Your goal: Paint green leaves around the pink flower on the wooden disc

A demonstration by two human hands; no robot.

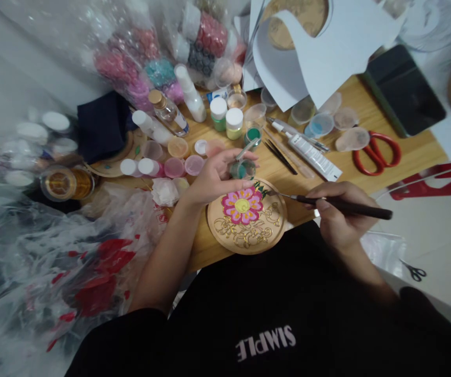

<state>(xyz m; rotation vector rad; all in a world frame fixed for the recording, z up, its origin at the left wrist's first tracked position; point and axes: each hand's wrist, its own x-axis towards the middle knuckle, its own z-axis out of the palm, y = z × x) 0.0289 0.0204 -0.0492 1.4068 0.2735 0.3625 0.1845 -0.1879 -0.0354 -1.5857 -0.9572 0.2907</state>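
A round wooden disc (217, 233) lies at the table's front edge, bearing a pink flower (243, 205) with a yellow centre, green leaves and gold raised scroll outlines. My left hand (220, 175) is closed on a small clear plastic cup (243, 169) with green inside, over the disc's far edge; its lid stands up between the fingers. My right hand (339, 212) grips the dark handle of a small palette knife (361, 208). Its thin metal tip touches or hovers just above the green leaves; which, I cannot tell.
Behind the disc stand an open green jar (254, 137), white-capped paint jars (234, 123) and several small cups. To the right lie a white tube (314, 156), tweezers (280, 157), red-handled scissors (376, 153) and a phone (406, 91). Plastic bags (92, 262) crowd the left.
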